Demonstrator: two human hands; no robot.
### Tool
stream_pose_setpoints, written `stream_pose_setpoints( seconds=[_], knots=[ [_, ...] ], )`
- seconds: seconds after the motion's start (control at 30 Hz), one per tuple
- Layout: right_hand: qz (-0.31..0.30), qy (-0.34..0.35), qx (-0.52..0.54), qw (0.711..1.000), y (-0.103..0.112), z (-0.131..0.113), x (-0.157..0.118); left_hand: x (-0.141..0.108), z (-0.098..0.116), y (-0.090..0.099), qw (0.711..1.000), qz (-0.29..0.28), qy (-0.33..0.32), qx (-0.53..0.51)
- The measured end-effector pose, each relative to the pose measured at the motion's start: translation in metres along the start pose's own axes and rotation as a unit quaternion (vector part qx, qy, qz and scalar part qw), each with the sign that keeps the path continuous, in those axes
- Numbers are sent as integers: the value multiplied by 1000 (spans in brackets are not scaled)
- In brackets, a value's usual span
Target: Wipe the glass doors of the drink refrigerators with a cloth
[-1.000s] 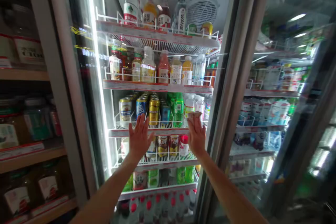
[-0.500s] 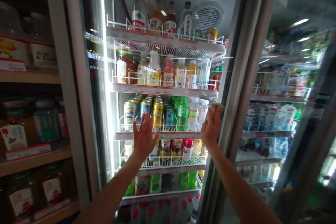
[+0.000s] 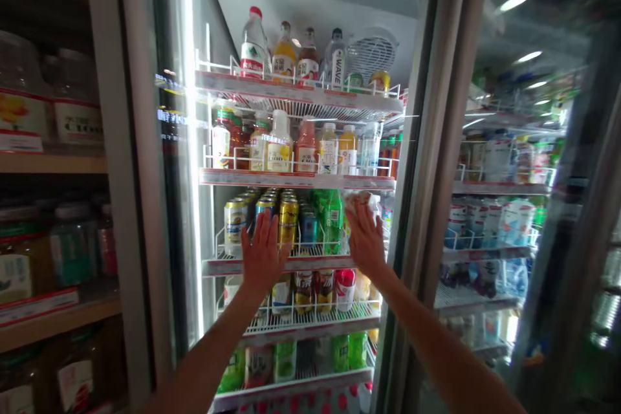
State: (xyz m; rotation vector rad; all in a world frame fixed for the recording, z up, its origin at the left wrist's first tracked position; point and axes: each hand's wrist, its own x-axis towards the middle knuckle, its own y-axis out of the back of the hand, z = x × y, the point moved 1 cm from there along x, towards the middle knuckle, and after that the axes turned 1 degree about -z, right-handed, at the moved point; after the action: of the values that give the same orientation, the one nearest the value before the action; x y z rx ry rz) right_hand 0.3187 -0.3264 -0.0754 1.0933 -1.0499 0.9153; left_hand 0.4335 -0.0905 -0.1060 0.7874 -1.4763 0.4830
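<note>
A glass fridge door stands in front of me, with shelves of drinks behind it. My left hand is raised with its palm toward the glass, fingers stretched up, and holds nothing. It appears in front of the beer cans. Against the glass, my right hand presses a crumpled pale cloth, which shows above the fingertips. The cloth partly covers the clear bottles behind it, just right of the green bottles.
To the left, wooden shelves carry jars and bottles. A metal door frame separates this door from another glass-fronted fridge on the right. A bright light strip runs down the left inside edge.
My right hand has slid left with the cloth, away from the door frame. My left hand stays nearly in place. The view has tilted slightly upward.
</note>
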Motion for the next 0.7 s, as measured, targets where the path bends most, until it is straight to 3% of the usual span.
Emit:
stream_pose_setpoints(
  seconds=[0.07,0.2,0.23,0.37,0.4,0.43,0.53,0.6,0.63,0.7],
  knots=[
    [5,15,-12,1000,2,3,5,1,-1,2,1000,4,-6,0],
    [99,-129,-25,986,6,15,22,12,-2,8,999,22,-31,9],
    [96,-122,-18,988,5,13,25,17,-3,9,999,27,-30,15],
    [6,36,7,999,0,-7,25,33,-4,9,999,23,3,37],
    [1,48,9,999,0,-6,24,35,-5,10,999,14,7,39],
    [13,35,10,999,0,-3,25,37,-5,11,999,4,6,40],
    [93,-90,14,991,3,16,36,39,-7,18,999,-27,-6,46],
    [120,-131,25,984,3,15,43,42,-10,23,999,-26,-5,47],
    [113,-118,32,986,2,8,45,45,-12,25,999,-20,-2,46],
    [59,-22,42,997,0,-14,45,52,-17,27,999,-8,10,45]
  ],
)
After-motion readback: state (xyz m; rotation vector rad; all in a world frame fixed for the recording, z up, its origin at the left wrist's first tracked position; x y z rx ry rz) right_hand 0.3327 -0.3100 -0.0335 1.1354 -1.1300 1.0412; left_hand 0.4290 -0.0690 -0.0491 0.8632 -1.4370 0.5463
